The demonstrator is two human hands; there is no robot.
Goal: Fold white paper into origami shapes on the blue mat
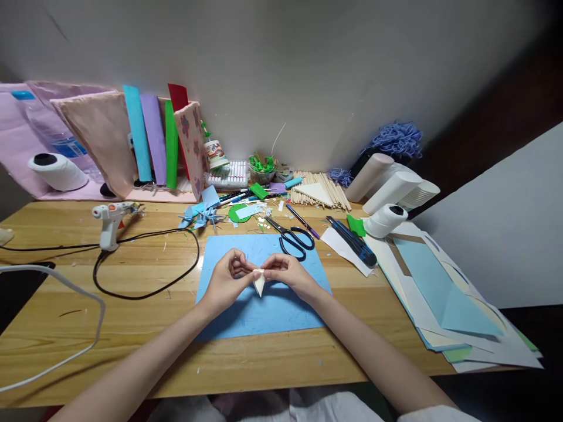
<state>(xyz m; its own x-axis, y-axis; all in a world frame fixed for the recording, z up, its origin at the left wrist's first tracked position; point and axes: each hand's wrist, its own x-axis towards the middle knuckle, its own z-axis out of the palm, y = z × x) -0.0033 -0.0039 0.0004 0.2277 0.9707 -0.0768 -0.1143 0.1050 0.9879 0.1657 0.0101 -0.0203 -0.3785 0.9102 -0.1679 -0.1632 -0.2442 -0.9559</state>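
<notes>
My left hand [229, 275] and my right hand [288, 272] meet over a blue paper sheet [264, 310] lying on the wooden table [132, 328]. Both pinch a small folded white paper piece [259, 282], whose pointed tip hangs down between them. The fingers of each hand are curled and pressed on the top edge of the fold. Black-handled scissors [292, 237] lie just beyond my right hand at the sheet's far edge.
A white glue gun [109, 220] with a black cable [145, 290] stands at the left. Wooden sticks [321, 190], pens, paper scraps and blue paper cranes [200, 217] crowd the back. Stacked paper sheets [444, 293] and white rolls [385, 220] fill the right; coloured paper [149, 140] leans against the wall.
</notes>
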